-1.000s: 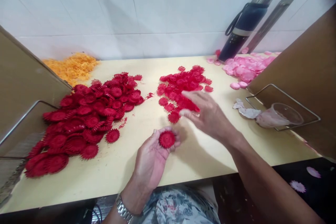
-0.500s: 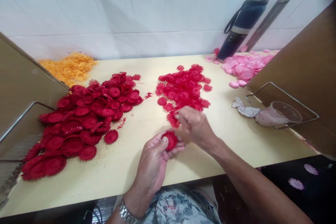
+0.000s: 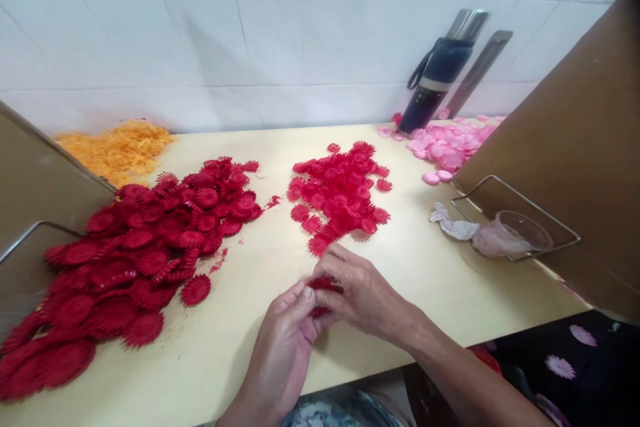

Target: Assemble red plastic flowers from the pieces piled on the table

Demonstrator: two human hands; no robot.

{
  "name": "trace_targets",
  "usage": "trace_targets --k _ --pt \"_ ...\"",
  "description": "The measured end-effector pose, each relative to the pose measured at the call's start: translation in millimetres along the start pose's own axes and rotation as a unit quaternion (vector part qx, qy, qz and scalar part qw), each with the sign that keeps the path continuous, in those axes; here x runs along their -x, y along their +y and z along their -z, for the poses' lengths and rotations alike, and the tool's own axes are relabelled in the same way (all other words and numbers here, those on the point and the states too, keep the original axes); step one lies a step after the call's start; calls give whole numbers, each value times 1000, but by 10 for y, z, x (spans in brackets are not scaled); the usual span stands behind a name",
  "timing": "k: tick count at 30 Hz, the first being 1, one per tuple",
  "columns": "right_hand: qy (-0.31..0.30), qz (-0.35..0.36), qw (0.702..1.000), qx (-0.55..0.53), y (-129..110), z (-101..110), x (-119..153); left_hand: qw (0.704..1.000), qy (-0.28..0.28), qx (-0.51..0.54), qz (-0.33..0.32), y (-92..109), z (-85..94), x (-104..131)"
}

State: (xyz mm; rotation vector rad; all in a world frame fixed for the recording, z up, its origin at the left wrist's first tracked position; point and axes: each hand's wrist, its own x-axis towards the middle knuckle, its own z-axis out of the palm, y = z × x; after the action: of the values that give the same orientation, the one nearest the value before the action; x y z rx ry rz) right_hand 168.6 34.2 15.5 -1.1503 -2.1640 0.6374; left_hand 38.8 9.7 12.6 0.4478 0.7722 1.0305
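Note:
My left hand (image 3: 286, 340) pinches a dark red fringed flower piece (image 3: 320, 310) between thumb and fingers, just above the table's near side. Curled over the same piece from the right, my right hand (image 3: 359, 295) has its thumb and fingertips closed on it. Much of the piece is hidden by the fingers, and I cannot tell whether a second, smaller piece lies within it. Just beyond the hands is a pile of smaller bright red fringed pieces (image 3: 340, 190). A larger pile of dark red fringed pieces (image 3: 150, 257) spreads out on the left.
Orange shredded pieces (image 3: 120, 147) lie at the back left, pink pieces (image 3: 453, 145) at the back right. A dark blue flask (image 3: 437, 83) leans by the tiled wall. A clear plastic cup (image 3: 520, 233) sits in a wire holder on the right-hand board (image 3: 565, 167).
My right hand has come back from the edge of the bright red pile to the piece in my left hand and closed there. The camera view has tilted upward.

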Motion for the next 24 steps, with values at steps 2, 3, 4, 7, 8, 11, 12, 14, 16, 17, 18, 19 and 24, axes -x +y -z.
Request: trace_targets --k 2,3,4,7,8,11,12,14,16,17,18,19,24 --pt "18 21 999 -23 30 -44 -13 1000 -2 -22 -2 -11 -2 4" --pt "32 31 999 -28 45 -54 -23 1000 7 -28 -5 -15 0 2" --pt "52 38 998 -28 60 -58 -34 999 17 -33 -7 -18 3 -1" --pt "132 45 990 10 129 -21 -89 998 52 -46 -6 -14 16 -14" --pt "160 42 986 37 173 22 -118 997 64 -50 -5 -7 20 -16" --pt "214 12 962 169 372 266 -231 995 81 -56 -3 17 29 -10" --pt "213 -14 952 220 450 372 -269 995 81 -54 -3 24 33 -5" --pt "183 -70 935 297 586 570 -328 996 81 -47 -1 36 42 3" --pt "161 -103 925 328 673 692 -358 996 82 -41 6 41 52 9" --pt "161 -111 922 334 698 713 -363 996 81 -38 10 42 56 10" --pt "167 -119 920 335 715 708 -365 996 78 -37 13 41 58 10" --pt "174 -130 919 329 729 684 -365 996 76 -37 16 40 60 9" --pt "143 -148 947 245 854 524 -374 997 62 -42 26 16 49 6"
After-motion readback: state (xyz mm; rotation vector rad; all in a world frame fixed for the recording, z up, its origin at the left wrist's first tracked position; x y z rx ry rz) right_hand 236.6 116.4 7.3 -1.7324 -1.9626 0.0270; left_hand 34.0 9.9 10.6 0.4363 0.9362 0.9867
